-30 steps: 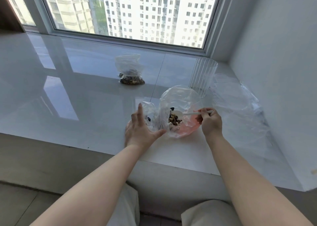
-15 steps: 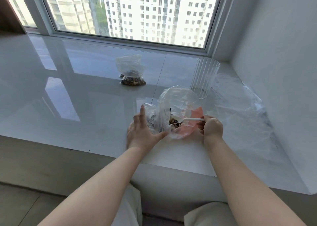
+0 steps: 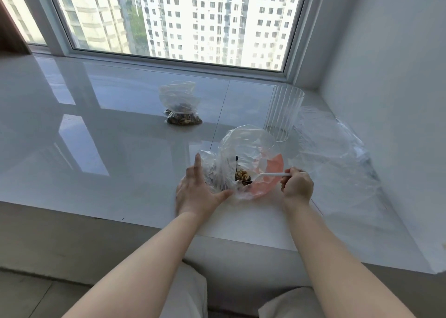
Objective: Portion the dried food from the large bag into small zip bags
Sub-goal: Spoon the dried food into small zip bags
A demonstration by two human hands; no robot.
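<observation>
A large clear bag [image 3: 248, 148] stands open near the front of the white sill, with a pink patch on its right side and brown dried food [image 3: 242, 175] at its bottom. My right hand [image 3: 297, 186] grips a white plastic spoon [image 3: 268, 174] whose bowl reaches into the food. My left hand [image 3: 199, 192] holds a small clear zip bag [image 3: 211, 170] against the large bag's left side, fingers spread. A filled small bag [image 3: 183, 111] with dark dried food sits farther back on the sill.
A ribbed clear glass [image 3: 282, 113] stands behind the large bag on the right. Loose clear plastic sheets [image 3: 337, 153] lie along the right wall. The glossy white sill [image 3: 96, 136] runs to a window; its front edge drops off below my wrists.
The spoon's bowl has dipped lower into the food in the large bag. My right hand dropped slightly toward the sill, then held. My left hand has stayed on the small bag.
</observation>
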